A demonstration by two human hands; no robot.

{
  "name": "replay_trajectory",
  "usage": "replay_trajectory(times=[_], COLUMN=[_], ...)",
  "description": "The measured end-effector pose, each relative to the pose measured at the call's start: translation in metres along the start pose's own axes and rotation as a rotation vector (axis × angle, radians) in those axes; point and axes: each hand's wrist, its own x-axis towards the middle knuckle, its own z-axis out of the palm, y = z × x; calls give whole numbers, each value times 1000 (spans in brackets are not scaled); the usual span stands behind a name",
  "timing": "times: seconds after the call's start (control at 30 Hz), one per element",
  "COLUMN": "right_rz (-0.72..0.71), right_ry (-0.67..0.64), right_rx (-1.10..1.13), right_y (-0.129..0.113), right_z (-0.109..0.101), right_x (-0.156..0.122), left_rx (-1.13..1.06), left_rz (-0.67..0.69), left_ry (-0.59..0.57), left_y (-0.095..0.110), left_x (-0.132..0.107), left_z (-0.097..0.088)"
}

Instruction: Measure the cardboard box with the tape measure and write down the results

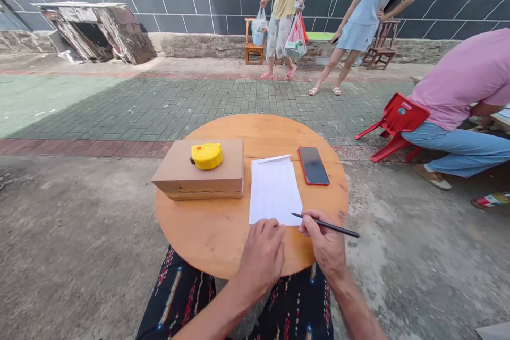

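Pinching a black pen [338, 229], the right hand [327, 247] has thumb and fingers closed on the barrel near its writing end. Pen's long axis slants: tip to the left and slightly away from the wearer, back end out to the right, past the table's edge as viewed. Tip lies over the lower right corner of a sheet of gridded paper [274, 186]; contact or small gap, cannot tell.

Left hand [261, 252] at the sheet's lower edge, fingers side by side and a little bent, fingertips on or just at the paper; nothing seen in its grasp. Sheet extends ahead of both hands, long axis running away from the wearer, far edge folded or curled up. Right hand nearer its right corner, left hand nearer mid-edge and left.

Farther out: red-edged smartphone [314, 166] right of the sheet, apart from it. Brown cardboard box [175, 164] to the left, near the sheet, with a yellow tape measure [207, 156] on top. All on a round wooden table [199, 231]. Beyond, a paved lane [159, 101].
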Motion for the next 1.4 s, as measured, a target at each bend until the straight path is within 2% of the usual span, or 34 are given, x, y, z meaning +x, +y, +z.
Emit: replay_trajectory(times=[0.17,0.5,0.83,1.2,1.4], right_rz=[21,47,58,-112,-78], right_ry=[-60,-95,-102,-31,-88], right_rx=[-64,-58,-125,-182,-205], right_y=[9,13,13,-5,4], right_z=[5,11,2,6,7], right_x=[8,13,7,6,8], left_rx=[-13,-9,-17,-5,10], left_rz=[-6,-7,0,-12,-8], left_ry=[-5,-33,-19,-21,-16], left_y=[0,0,-1,2,3], left_x=[1,3,2,3,3], left_z=[-2,-5,-4,-5,-6])
